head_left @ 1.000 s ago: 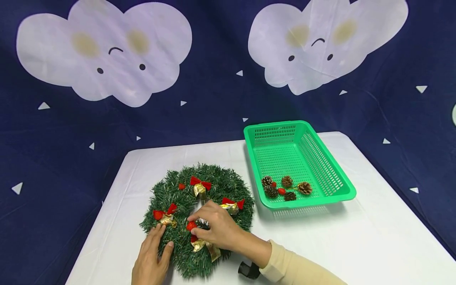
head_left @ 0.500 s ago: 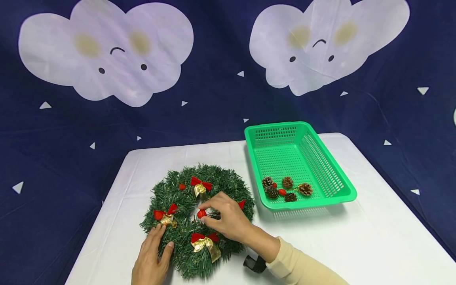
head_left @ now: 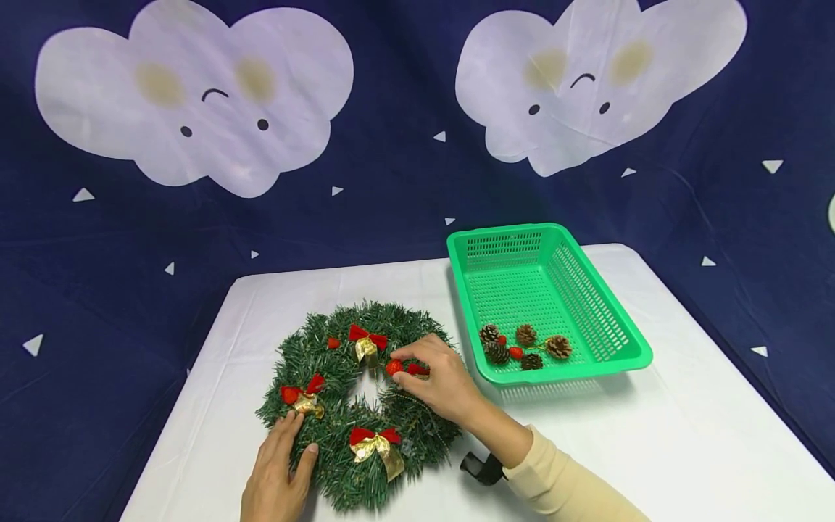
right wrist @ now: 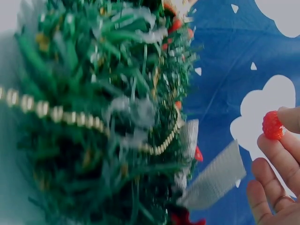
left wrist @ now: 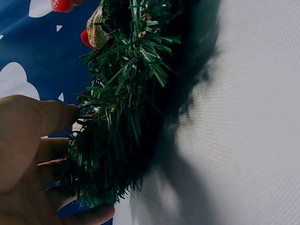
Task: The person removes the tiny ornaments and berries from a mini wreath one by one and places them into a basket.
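My right hand (head_left: 446,380) pinches a red raspberry-like berry (head_left: 394,367) between thumb and fingertips. It is above the right inner side of a green wreath (head_left: 339,475), near a red bow (head_left: 417,370) that it partly hides. In the right wrist view the berry (right wrist: 272,125) looks bumpy, and a gold bead string (right wrist: 58,114) crosses the greenery. My left hand (head_left: 277,464) rests its fairly straight fingers on the wreath's left front edge, thumb spread. Close to those fingertips are a red berry (head_left: 290,394) and a red-and-gold bow (head_left: 308,404).
Back right on the white table (head_left: 665,406) stands a green basket (head_left: 462,304) holding several pine cones (head_left: 558,346) and red berries (head_left: 516,352). Other bows (head_left: 375,444) and a small red berry (head_left: 333,342) sit on the wreath. A black strap (head_left: 483,469) is at my right wrist.
My right hand has carried the berry from beside the front bow, over the wreath's centre hole, to the right bow, uncovering the front bow. My left hand stays in place.
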Motion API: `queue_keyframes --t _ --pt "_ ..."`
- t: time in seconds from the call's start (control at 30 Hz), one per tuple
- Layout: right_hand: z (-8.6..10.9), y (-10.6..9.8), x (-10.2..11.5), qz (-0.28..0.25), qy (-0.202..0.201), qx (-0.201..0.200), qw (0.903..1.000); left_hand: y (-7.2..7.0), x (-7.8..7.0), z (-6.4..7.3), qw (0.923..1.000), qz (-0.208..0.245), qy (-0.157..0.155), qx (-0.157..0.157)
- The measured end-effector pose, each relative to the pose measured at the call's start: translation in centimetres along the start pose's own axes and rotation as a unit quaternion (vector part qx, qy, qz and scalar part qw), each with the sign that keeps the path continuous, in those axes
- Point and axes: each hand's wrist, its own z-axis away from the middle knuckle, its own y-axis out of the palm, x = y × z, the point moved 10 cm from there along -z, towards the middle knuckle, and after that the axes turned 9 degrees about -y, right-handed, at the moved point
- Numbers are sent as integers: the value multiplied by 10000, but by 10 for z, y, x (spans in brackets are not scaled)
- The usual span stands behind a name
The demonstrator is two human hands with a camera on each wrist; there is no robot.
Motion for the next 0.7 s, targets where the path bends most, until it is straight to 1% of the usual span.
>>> queue_keyframes --t 0.13,0.47,0.7 --pt "1 -12 -7 49 2 -223 9997 0 -1 0 10000 17 26 -67" --pt "6 -40 -25 394 247 -618 9970 -1 -1 0 10000 25 3 -88" --pt "10 -58 -37 519 504 -868 9936 -2 -1 1 9998 63 72 -177"
